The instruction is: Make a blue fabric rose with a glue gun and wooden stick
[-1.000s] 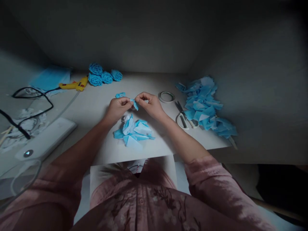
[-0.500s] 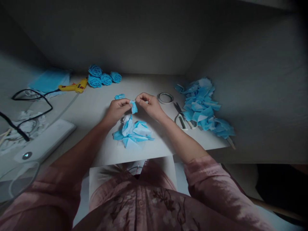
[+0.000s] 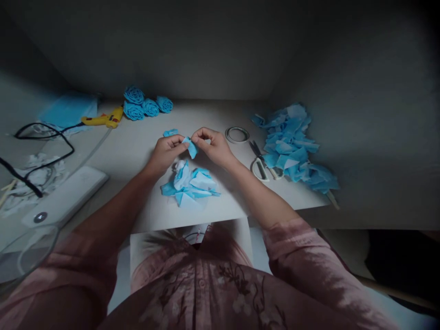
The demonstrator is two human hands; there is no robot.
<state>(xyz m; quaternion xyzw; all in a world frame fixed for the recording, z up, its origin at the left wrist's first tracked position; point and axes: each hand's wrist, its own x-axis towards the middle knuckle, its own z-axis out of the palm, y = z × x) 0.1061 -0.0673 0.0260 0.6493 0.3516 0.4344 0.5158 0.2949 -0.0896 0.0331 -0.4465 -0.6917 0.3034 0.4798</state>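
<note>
Between my fingertips, above the middle of the table, is a small blue piece of thin crinkled fabric or paper (image 3: 191, 148). My left hand (image 3: 166, 150) pinches it from the left. On its upper right edge my right hand (image 3: 213, 145) closes thumb and forefinger. A small blue scrap (image 3: 170, 132) lies just behind my left hand. Nearer to me, below both hands, sits a loose pile of blue and white pieces (image 3: 191, 185). Scissors (image 3: 260, 162) with white handles rest to the right of my right forearm, beside a ring-shaped roll (image 3: 237, 134).
Several blue rolled roses (image 3: 150, 107) stand at the back left, next to a yellow glue gun (image 3: 109, 118) and a flat blue stack (image 3: 70, 111). A white power strip or box (image 3: 68, 195) with cables lies left. A bigger heap of blue pieces (image 3: 290, 144) lines the right wall.
The blue piece has turned between my fingers and now shows more of its blue face. My hands have come slightly closer together. The whole view has shifted a little.
</note>
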